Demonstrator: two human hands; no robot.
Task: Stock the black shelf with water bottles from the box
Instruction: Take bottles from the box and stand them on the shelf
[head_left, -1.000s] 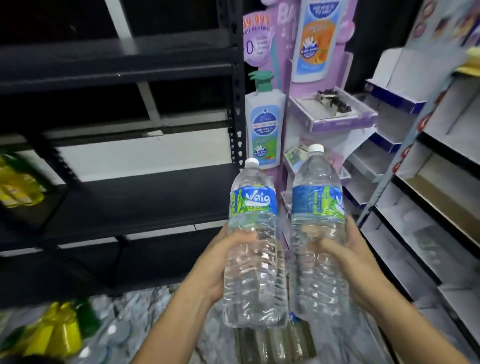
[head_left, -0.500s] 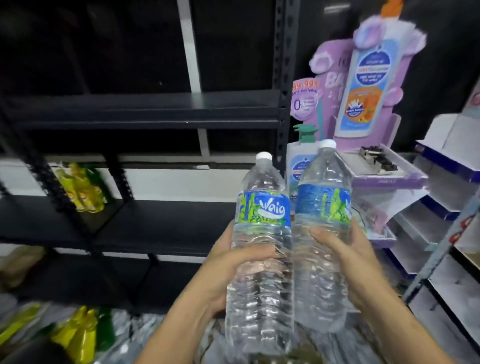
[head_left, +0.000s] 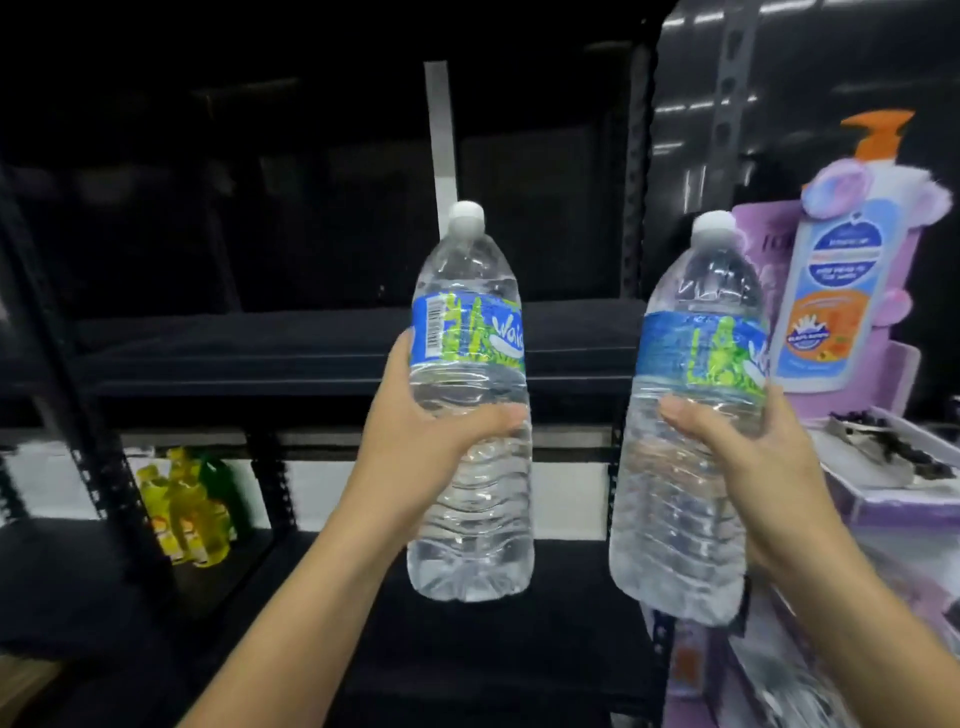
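Your grip is closed on both sides: left hand (head_left: 415, 431) wraps the ribbed waist of one clear plastic white-capped water bottle (head_left: 470, 519), right hand (head_left: 753, 467) a second bottle (head_left: 680, 519) like it. Both are upright and apart in the air before the black metal shelf (head_left: 311, 338), likely so each can be stood there base-first. Its blue-and-green label (head_left: 467, 332) shows a barcode and white letters "Wai"; a purple cardboard lotion display (head_left: 831, 291) stands just right.

- Both water bottles (head_left: 470, 415) (head_left: 691, 441), centre: clear ribbed plastic, glossy; white plastic caps.
- Labels: glossy film.
- Black shelf (head_left: 311, 343), left: matt metal, perforated posts.
- Purple display stand (head_left: 893, 364), right: printed cardboard.
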